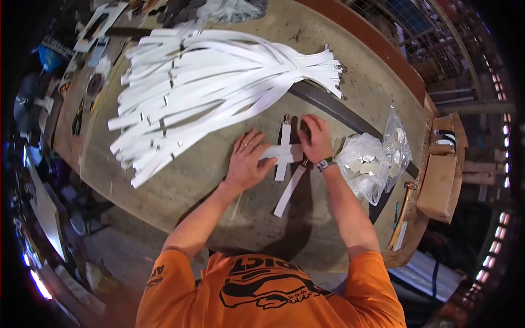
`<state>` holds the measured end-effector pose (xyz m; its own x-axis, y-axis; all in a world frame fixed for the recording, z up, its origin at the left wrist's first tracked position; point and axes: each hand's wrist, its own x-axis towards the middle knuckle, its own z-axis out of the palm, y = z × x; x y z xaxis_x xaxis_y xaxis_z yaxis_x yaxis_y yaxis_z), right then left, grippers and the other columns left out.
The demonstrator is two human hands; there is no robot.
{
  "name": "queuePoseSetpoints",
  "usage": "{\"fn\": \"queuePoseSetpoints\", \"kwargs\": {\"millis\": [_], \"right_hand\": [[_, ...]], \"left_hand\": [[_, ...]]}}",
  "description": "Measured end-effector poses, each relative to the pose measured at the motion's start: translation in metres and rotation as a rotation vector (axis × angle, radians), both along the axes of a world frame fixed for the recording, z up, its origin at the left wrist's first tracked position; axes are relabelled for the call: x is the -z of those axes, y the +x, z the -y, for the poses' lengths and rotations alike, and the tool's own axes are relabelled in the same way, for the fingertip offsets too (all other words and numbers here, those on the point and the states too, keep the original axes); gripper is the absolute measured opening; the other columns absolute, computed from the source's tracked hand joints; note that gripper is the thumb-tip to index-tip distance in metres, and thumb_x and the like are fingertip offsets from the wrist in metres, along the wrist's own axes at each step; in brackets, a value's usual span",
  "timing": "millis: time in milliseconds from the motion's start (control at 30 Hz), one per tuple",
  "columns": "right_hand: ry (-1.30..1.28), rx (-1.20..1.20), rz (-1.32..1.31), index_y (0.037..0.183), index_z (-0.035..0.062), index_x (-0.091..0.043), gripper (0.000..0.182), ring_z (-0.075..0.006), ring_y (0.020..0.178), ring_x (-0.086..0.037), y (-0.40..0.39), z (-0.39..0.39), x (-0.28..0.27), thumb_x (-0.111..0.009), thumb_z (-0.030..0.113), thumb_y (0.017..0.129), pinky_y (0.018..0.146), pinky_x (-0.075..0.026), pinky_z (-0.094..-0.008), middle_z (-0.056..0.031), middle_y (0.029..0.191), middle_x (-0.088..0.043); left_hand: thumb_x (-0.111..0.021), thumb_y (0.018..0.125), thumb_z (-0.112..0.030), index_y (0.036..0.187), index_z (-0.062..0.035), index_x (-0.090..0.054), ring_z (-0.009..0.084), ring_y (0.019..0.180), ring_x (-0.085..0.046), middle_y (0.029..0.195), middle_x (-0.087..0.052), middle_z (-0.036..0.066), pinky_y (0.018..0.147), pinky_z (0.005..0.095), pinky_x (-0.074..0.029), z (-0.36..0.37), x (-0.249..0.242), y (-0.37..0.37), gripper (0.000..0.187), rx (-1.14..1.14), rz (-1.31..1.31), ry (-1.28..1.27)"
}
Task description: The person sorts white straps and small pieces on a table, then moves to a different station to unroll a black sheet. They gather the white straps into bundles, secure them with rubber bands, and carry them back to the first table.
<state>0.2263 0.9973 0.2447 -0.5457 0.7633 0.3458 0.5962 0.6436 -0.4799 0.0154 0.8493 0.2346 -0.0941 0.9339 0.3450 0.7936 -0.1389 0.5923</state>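
My left hand (247,161) rests on the table with its fingers spread, right at one end of a short white strap (284,152) that lies crosswise. Under or over that piece runs another white strap (286,134) with a metal clip at its far end, forming a cross. My right hand (317,141) is at the other end of the crosswise piece, fingers curved and apart, thumb near the strap. Closer to me lies a third clipped strap (289,192), slanting. A big bundle of white straps (219,82) with metal clips is spread beyond my left hand.
Right of my right hand sits a clear plastic bag (362,167) of small shiny pieces, beside a second bag (395,143). A hammer (403,214) lies near the right edge, by a cardboard box (438,183). Pliers (78,116) are far left. A dark strip (342,112) crosses the table.
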Motion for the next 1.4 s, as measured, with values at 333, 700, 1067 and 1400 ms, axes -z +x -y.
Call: {"fn": "queuePoseSetpoints", "kwargs": {"millis": [333, 700, 1067, 1400], "right_hand": [[0.036, 0.240, 0.001, 0.128, 0.0066, -0.065, 0.033, -0.0393, 0.117, -0.062, 0.024, -0.110, -0.009, -0.061, 0.014, 0.097, 0.099, -0.049, -0.0450, -0.0187, 0.123, -0.067], [0.038, 0.576, 0.390, 0.155, 0.0056, -0.038, 0.069, -0.0475, 0.145, -0.036, 0.019, -0.148, 0.041, -0.051, 0.048, 0.102, 0.119, -0.027, -0.0507, -0.0289, 0.157, -0.038], [0.019, 0.277, 0.137, 0.158, 0.0024, -0.033, 0.081, -0.0398, 0.150, -0.032, 0.031, -0.194, 0.012, -0.061, 0.005, 0.081, 0.121, -0.028, -0.0451, -0.0232, 0.163, -0.032], [0.019, -0.176, 0.398, 0.157, 0.0056, -0.036, 0.100, -0.0424, 0.154, -0.020, -0.075, -0.098, -0.031, -0.075, 0.060, 0.082, 0.121, -0.013, -0.0620, -0.0231, 0.167, -0.022]], "left_hand": [[-0.077, 0.082, -0.029, 0.114, -0.0075, -0.066, 0.0305, 0.132, -0.051, 0.137, -0.059, 0.008, 0.109, 0.0512, -0.037, -0.257, -0.029, 0.016, 0.039, 0.265, -0.219, 0.343], [-0.084, 0.077, -0.042, 0.132, -0.0047, -0.053, 0.0381, 0.129, -0.050, 0.138, -0.053, 0.023, 0.107, 0.0498, -0.037, -0.305, -0.005, 0.017, 0.073, -0.021, -0.311, 0.049], [-0.092, 0.051, -0.056, 0.139, 0.0039, -0.049, 0.0376, 0.137, -0.047, 0.131, -0.064, 0.025, 0.111, 0.0508, -0.029, -0.354, -0.023, 0.037, 0.115, 0.358, -0.157, -0.346], [-0.071, 0.070, -0.078, 0.144, -0.0058, -0.055, 0.0430, 0.146, -0.034, 0.152, -0.044, 0.027, 0.120, 0.0565, -0.020, -0.197, -0.066, -0.198, 0.104, 0.167, -0.251, -0.159]]}}
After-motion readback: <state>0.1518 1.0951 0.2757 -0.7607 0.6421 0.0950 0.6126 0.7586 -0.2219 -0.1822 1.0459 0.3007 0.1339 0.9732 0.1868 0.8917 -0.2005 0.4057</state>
